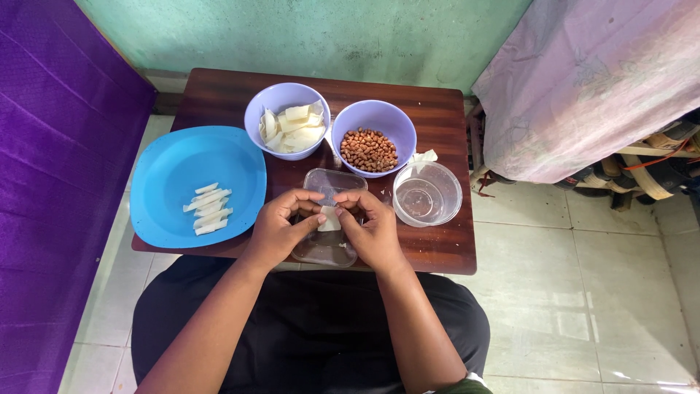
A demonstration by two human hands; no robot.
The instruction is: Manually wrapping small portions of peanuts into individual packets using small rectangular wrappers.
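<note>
My left hand [281, 225] and my right hand [370, 225] meet over a clear plastic lid [328, 248] near the table's front edge. Together they pinch a small white wrapper sheet [329, 219] between thumbs and fingers. Behind them stands a lilac bowl of white wrapper pieces [288, 120] and a lilac bowl of peanuts [373, 138]. To the left, a blue plate [168, 171] carries several rolled white sticks [208, 208]. A clear round plastic bowl [427, 193] sits just right of my right hand.
The small dark wooden table [445, 248] stands against a green wall. A purple cloth hangs on the left and a pink cloth [583, 87] drapes over furniture at the right. Pale floor tiles lie right of the table.
</note>
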